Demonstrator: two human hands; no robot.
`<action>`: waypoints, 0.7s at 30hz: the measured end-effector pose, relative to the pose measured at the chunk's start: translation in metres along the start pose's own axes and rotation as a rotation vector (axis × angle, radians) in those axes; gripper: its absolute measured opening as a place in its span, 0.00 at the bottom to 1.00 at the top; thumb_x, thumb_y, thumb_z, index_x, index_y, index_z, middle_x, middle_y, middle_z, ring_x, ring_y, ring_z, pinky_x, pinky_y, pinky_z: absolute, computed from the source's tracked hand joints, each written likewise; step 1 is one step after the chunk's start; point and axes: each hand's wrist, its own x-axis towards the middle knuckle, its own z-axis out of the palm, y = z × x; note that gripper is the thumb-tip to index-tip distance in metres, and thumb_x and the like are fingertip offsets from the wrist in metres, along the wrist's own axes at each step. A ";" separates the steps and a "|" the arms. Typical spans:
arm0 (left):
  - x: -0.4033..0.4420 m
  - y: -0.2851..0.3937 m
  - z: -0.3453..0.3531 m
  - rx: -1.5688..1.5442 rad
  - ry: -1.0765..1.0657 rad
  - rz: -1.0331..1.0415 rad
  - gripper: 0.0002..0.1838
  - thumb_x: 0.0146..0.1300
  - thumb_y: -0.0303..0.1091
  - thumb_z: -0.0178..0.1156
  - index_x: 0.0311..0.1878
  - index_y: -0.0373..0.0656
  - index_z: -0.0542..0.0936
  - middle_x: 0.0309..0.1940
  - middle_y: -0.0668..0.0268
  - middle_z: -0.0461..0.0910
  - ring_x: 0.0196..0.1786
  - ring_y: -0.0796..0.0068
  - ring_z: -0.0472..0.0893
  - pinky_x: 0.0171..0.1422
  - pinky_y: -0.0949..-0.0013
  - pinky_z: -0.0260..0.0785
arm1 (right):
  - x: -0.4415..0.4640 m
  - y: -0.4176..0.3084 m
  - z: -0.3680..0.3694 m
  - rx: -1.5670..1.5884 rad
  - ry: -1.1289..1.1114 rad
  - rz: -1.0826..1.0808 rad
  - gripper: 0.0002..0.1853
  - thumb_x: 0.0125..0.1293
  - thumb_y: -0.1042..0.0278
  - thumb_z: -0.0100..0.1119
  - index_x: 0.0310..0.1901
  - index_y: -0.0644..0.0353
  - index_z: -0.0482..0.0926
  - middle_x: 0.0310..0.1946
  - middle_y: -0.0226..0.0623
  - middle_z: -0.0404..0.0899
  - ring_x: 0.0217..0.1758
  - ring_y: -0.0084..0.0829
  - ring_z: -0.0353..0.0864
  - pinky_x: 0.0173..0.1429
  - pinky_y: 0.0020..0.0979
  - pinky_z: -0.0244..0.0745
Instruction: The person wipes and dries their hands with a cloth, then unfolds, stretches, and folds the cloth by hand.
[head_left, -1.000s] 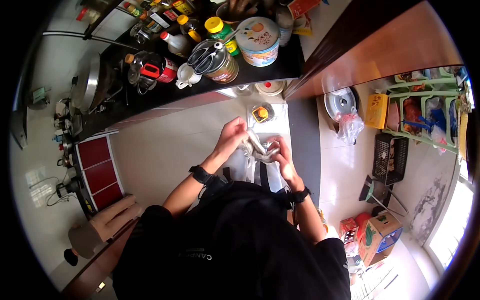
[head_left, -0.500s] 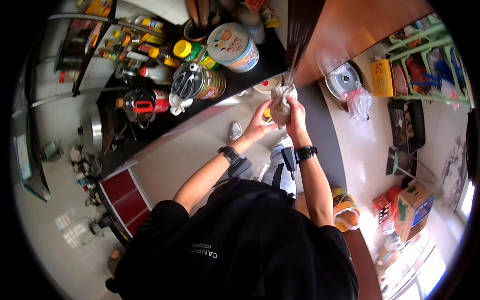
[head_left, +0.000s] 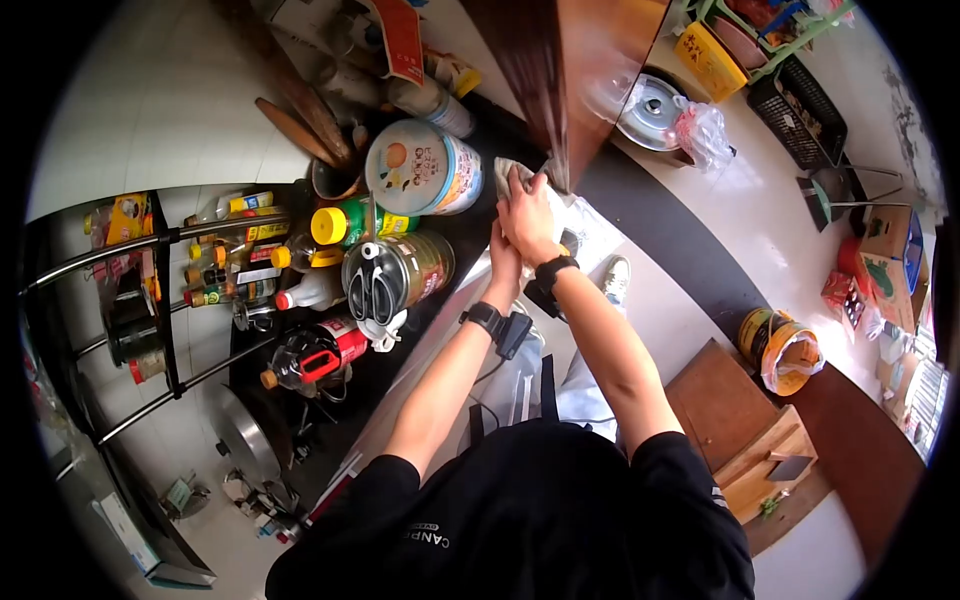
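A crumpled greyish cloth [head_left: 507,176] lies at the end of the dark counter, against the foot of the dark wooden panel [head_left: 540,90]. My right hand [head_left: 528,215] is on the cloth, its fingers bent over it and pressing it. Just below, my left hand [head_left: 505,258] touches the right hand, which covers its fingers; whether it holds part of the cloth is hidden. A round white and blue tub [head_left: 410,165] stands left of the cloth. Both wrists wear black bands.
Black-handled scissors [head_left: 370,288] rest on a jar by several bottles on the counter. Beyond the panel are a metal pot lid [head_left: 652,108], a plastic bag and a black crate [head_left: 797,112]. An orange-rimmed bucket [head_left: 790,362] and a wooden board [head_left: 770,465] are at right.
The view has turned and moved toward the counter. Both hands went from holding the cloth bunched up in the air to the counter's end, with the right hand now over the left.
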 end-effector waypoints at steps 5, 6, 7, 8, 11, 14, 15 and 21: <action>-0.032 -0.022 -0.056 0.048 0.043 -0.092 0.27 0.72 0.28 0.54 0.74 0.47 0.64 0.67 0.62 0.72 0.65 0.71 0.76 0.64 0.67 0.72 | -0.052 -0.002 0.033 -0.050 -0.068 -0.101 0.35 0.65 0.67 0.57 0.74 0.57 0.63 0.65 0.66 0.63 0.59 0.63 0.76 0.58 0.50 0.79; -0.034 -0.039 -0.072 0.020 0.026 -0.049 0.27 0.72 0.28 0.54 0.74 0.48 0.64 0.67 0.62 0.72 0.65 0.72 0.76 0.66 0.67 0.72 | -0.062 -0.006 0.032 -0.073 -0.109 -0.107 0.35 0.65 0.67 0.57 0.75 0.56 0.62 0.66 0.66 0.62 0.60 0.63 0.76 0.59 0.49 0.79; -0.047 -0.031 -0.075 0.033 0.025 -0.067 0.28 0.72 0.28 0.54 0.74 0.49 0.64 0.67 0.64 0.71 0.66 0.72 0.74 0.68 0.67 0.70 | -0.070 -0.012 0.030 -0.062 -0.165 -0.087 0.36 0.64 0.68 0.57 0.75 0.54 0.61 0.67 0.66 0.61 0.61 0.63 0.75 0.59 0.49 0.79; -0.058 -0.023 -0.078 0.088 0.028 -0.081 0.27 0.73 0.29 0.55 0.74 0.49 0.64 0.68 0.66 0.71 0.69 0.71 0.72 0.71 0.65 0.68 | -0.079 -0.019 0.029 -0.050 -0.223 -0.068 0.36 0.64 0.69 0.58 0.75 0.53 0.61 0.69 0.66 0.60 0.62 0.63 0.75 0.59 0.49 0.79; -0.085 -0.027 -0.101 0.106 -0.016 -0.115 0.26 0.75 0.33 0.54 0.74 0.50 0.64 0.70 0.67 0.69 0.71 0.71 0.69 0.74 0.64 0.64 | -0.109 -0.020 0.050 -0.129 -0.224 -0.115 0.41 0.59 0.73 0.60 0.76 0.47 0.60 0.72 0.68 0.57 0.61 0.66 0.76 0.59 0.50 0.79; -0.095 -0.046 -0.123 0.085 -0.053 -0.179 0.29 0.77 0.40 0.52 0.78 0.53 0.60 0.74 0.69 0.67 0.75 0.71 0.67 0.76 0.62 0.63 | -0.120 -0.013 0.058 -0.162 -0.234 -0.152 0.41 0.58 0.75 0.60 0.75 0.44 0.60 0.69 0.68 0.61 0.55 0.62 0.80 0.54 0.50 0.82; -0.099 -0.042 -0.118 0.056 -0.049 -0.240 0.29 0.78 0.41 0.51 0.79 0.53 0.59 0.73 0.70 0.67 0.75 0.71 0.67 0.76 0.62 0.63 | -0.119 -0.010 0.059 -0.228 -0.256 -0.171 0.40 0.60 0.74 0.59 0.75 0.44 0.61 0.67 0.66 0.63 0.53 0.59 0.81 0.51 0.49 0.83; -0.069 -0.027 -0.078 0.083 -0.058 -0.331 0.30 0.80 0.49 0.46 0.80 0.54 0.57 0.73 0.72 0.67 0.75 0.72 0.68 0.75 0.62 0.64 | -0.086 0.006 0.046 -0.445 -0.236 -0.335 0.28 0.67 0.69 0.55 0.70 0.48 0.70 0.55 0.52 0.71 0.44 0.44 0.85 0.37 0.40 0.85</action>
